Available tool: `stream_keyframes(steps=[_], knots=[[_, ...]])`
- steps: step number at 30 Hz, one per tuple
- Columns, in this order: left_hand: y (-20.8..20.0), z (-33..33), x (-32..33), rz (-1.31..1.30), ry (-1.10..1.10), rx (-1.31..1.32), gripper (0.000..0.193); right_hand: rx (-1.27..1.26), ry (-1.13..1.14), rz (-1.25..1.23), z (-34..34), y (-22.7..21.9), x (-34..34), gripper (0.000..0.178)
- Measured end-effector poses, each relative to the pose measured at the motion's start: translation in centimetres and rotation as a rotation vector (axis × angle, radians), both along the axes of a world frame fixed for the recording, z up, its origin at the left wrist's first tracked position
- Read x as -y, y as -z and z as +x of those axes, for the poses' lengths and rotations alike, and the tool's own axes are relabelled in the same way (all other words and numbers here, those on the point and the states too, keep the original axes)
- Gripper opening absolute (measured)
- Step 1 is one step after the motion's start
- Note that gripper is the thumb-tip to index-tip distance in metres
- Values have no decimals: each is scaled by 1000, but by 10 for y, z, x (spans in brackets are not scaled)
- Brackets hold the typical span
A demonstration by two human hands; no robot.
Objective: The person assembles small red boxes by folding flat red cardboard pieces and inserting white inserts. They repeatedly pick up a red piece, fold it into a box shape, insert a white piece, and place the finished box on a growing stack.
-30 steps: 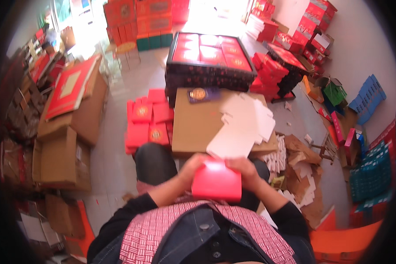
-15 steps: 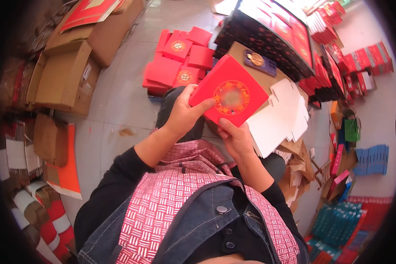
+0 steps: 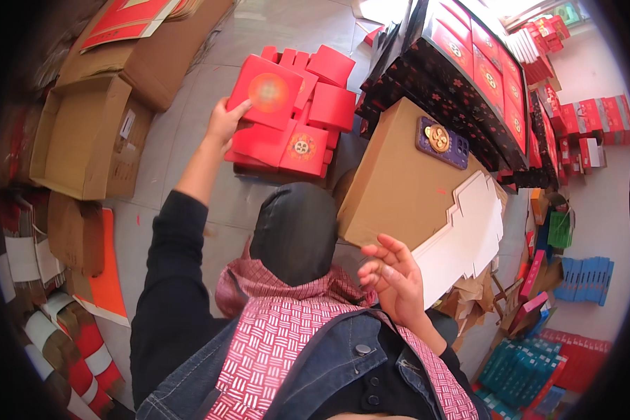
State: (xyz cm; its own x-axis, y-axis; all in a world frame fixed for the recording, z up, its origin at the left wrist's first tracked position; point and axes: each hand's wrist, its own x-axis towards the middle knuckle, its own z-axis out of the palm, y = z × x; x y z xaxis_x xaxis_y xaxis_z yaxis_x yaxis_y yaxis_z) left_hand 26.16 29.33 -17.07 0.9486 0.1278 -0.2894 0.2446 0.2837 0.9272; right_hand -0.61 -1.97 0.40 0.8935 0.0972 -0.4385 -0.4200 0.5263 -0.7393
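My left hand (image 3: 228, 122) grips the lower left edge of a square red gift box (image 3: 267, 92) with a round gold emblem on its face. The box is at the heap of similar red boxes (image 3: 304, 148), over its left side; whether it rests on them I cannot tell. My right hand (image 3: 395, 281) holds nothing. Its fingers are apart and slightly curled, above my lap and beside the flat white card blanks (image 3: 462, 234). Those blanks lie overlapping on a brown cardboard box (image 3: 392, 168).
A phone in a purple case (image 3: 442, 143) with a gold ring lies on the brown box. Behind it stands a black patterned carton (image 3: 427, 84) filled with red boxes. An open brown carton (image 3: 73, 143) is at the left. Blue packs (image 3: 586, 280) stand at the right.
The red box has moved from in front of me, where both hands held it, to the far left heap in my left hand. My right hand has let go and drawn back nearer me.
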Motion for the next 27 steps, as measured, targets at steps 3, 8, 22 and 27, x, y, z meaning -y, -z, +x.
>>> stream_keyframes(steps=[3,8,22,27], knots=[[28,62,33,49,140,-105,46,-36,46,-31,14,1,6,51],[69,117,91,-49,275,-241,55,-37,105,-115,34,0,12,49],[8,77,72,1058,397,275,51,344,-242,-1840,-43,-12,101,95],[-78,-56,125,678,481,572,18,180,-291,-1915,-99,15,120,99]])
